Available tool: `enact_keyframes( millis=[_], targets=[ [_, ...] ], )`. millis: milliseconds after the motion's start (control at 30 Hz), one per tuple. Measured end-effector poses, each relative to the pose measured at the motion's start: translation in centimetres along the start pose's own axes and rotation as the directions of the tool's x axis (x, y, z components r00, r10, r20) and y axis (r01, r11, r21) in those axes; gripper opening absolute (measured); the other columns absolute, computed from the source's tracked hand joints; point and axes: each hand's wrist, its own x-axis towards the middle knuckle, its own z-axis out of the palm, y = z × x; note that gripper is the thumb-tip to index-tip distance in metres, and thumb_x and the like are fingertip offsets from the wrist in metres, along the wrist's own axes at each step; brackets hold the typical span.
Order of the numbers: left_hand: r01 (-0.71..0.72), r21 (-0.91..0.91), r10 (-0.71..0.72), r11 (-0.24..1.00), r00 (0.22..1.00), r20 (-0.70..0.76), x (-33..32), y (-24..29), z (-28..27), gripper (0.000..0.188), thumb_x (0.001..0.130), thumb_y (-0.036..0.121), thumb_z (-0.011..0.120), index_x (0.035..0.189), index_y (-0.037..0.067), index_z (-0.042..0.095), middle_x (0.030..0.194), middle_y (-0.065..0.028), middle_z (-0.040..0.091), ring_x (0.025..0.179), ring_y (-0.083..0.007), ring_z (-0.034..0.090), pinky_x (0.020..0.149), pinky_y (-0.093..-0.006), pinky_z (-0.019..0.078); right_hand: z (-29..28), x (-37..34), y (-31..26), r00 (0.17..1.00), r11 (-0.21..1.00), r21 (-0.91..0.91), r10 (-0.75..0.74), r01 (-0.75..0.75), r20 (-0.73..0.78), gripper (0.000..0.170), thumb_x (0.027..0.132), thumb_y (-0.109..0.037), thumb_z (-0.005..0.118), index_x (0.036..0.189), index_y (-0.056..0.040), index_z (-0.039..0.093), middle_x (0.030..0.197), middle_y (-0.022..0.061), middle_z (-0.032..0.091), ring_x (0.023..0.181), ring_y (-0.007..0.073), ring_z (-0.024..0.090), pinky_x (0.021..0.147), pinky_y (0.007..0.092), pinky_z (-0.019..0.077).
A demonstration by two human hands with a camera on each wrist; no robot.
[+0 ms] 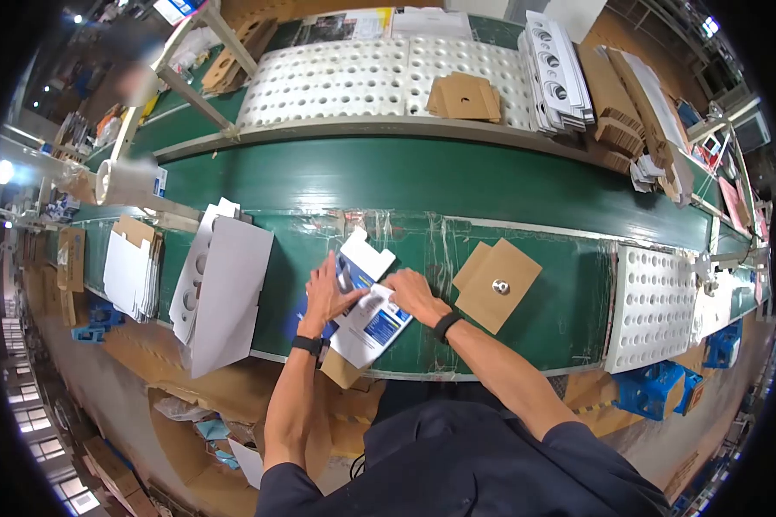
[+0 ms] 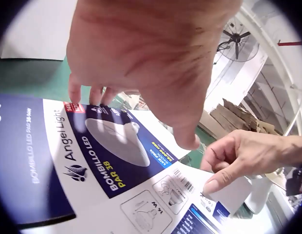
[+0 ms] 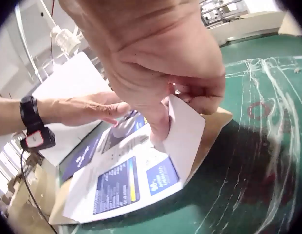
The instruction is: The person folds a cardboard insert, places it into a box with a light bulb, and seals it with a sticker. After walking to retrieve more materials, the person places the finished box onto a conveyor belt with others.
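A flat printed light bulb carton (image 1: 359,345), white and blue, lies at a slant on the green bench. My left hand (image 1: 323,295) rests on its printed panel, fingers and thumb spread and straight, as the left wrist view also shows. At the carton's right edge my right hand (image 3: 165,83) pinches a white end flap (image 3: 182,131) between thumb and curled fingers; the flap stands up from the panel. A brown cardboard sheet (image 3: 216,124) shows from under the carton. Another brown cardboard piece (image 1: 483,302), with a round metal part (image 1: 501,287) on it, lies right of my right hand.
Upright white card sheets (image 1: 233,276) with round holes stand left of my hands, with a stack of white cartons (image 1: 129,267) beyond. A white perforated tray (image 1: 655,306) is at the right. Behind the conveyor belt (image 1: 388,177), a shelf carries larger perforated trays (image 1: 328,82).
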Motion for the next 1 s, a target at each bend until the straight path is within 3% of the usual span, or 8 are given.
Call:
enact_keyframes(
  millis=[200,267,400,467,533,800,933,1000],
  targets=[
    [-0.030,0.093,0.022,0.995,0.997,0.078,-4.3,1.1,-0.8,0.141,0.057,0.065,0.088,0.158,-0.001,0.015,0.146,-0.0312,0.040,0.131,-0.0460,0.043,0.109,-0.0545,0.0383,-1.0,-3.4,-0.1,0.975,0.915,0.343,-0.176,0.211,-0.132,0.012,0.083,-0.016,0.068,0.087,-0.0068,0.062,0.086,0.0119,0.062,0.086,0.0346,0.058,0.076,0.0453,0.0463],
    [-0.056,-0.226,0.080,0.972,0.992,0.098,-7.1,3.2,-2.4,0.145,0.057,0.060,0.091,0.159,0.000,0.007,0.146,-0.0325,0.037,0.134,-0.0467,0.039,0.112,-0.0525,0.0350,-5.1,-6.1,-4.2,0.971,0.868,0.440,-0.176,0.231,-0.161,0.007,0.087,-0.011,0.065,0.091,-0.0083,0.061,0.088,0.0098,0.062,0.090,0.0321,0.061,0.082,0.0432,0.0474],
    [-0.154,-0.218,0.194,0.964,0.965,0.178,-12.6,7.4,-4.3,0.144,0.062,0.052,0.091,0.159,-0.001,-0.001,0.150,-0.0333,0.032,0.142,-0.0458,0.031,0.118,-0.0481,0.0291,-5.4,-8.8,-3.7,0.754,0.764,0.205,-0.483,0.611,-0.445,0.014,0.083,-0.005,0.069,0.095,-0.0079,0.063,0.091,0.0086,0.064,0.096,0.0336,0.062,0.089,0.0441,0.0490],
    [0.020,-0.401,0.084,0.916,0.967,0.240,-14.2,7.4,-4.0,0.142,0.065,0.048,0.090,0.159,-0.002,-0.004,0.154,-0.0328,0.027,0.146,-0.0430,0.027,0.120,-0.0459,0.0251,-7.3,-10.6,-3.7,0.794,0.765,0.271,-0.468,0.584,-0.388,0.018,0.081,-0.003,0.070,0.097,-0.0081,0.063,0.094,0.0081,0.064,0.098,0.0318,0.061,0.087,0.0429,0.0480],
    [0.354,-0.716,-0.016,0.602,0.902,0.432,-15.0,11.1,-4.1,0.138,0.069,0.040,0.089,0.158,-0.004,-0.007,0.159,-0.0293,0.023,0.149,-0.0360,0.024,0.123,-0.0413,0.0182,-7.0,-11.8,-2.9,0.787,0.760,0.274,-0.463,0.589,-0.407,0.019,0.081,-0.003,0.070,0.097,-0.0083,0.062,0.094,0.0082,0.064,0.097,0.0312,0.061,0.086,0.0427,0.0475],
    [0.037,-0.334,-0.045,0.942,0.999,-0.014,-15.4,13.2,-1.8,0.138,0.062,0.048,0.090,0.157,-0.005,0.006,0.143,-0.0314,0.036,0.135,-0.0453,0.036,0.114,-0.0518,0.0302,-11.8,-12.6,-0.1,0.700,0.736,0.169,-0.508,0.656,-0.502,0.015,0.085,-0.015,0.072,0.097,-0.0082,0.065,0.102,0.0135,0.064,0.096,0.0345,0.060,0.084,0.0437,0.0480],
    [-0.091,0.126,0.116,0.988,0.972,-0.207,-15.4,13.1,-2.7,0.133,0.059,0.044,0.090,0.156,-0.004,0.014,0.141,-0.0311,0.036,0.131,-0.0470,0.037,0.111,-0.0551,0.0298,-16.3,-13.2,3.0,0.873,0.990,-0.120,0.009,-0.078,-0.488,0.028,0.088,-0.029,0.070,0.102,-0.0046,0.067,0.101,0.0153,0.064,0.094,0.0376,0.063,0.078,0.0466,0.0520],
    [-0.120,0.186,0.148,0.975,0.979,-0.139,-14.5,12.1,-1.9,0.131,0.059,0.043,0.091,0.156,-0.003,0.015,0.142,-0.0305,0.035,0.132,-0.0462,0.035,0.111,-0.0582,0.0280,-14.7,-12.3,6.9,0.957,0.950,-0.262,0.095,-0.170,-0.273,0.034,0.086,-0.034,0.072,0.100,-0.0026,0.067,0.102,0.0183,0.063,0.087,0.0396,0.064,0.074,0.0481,0.0534]
  ],
)
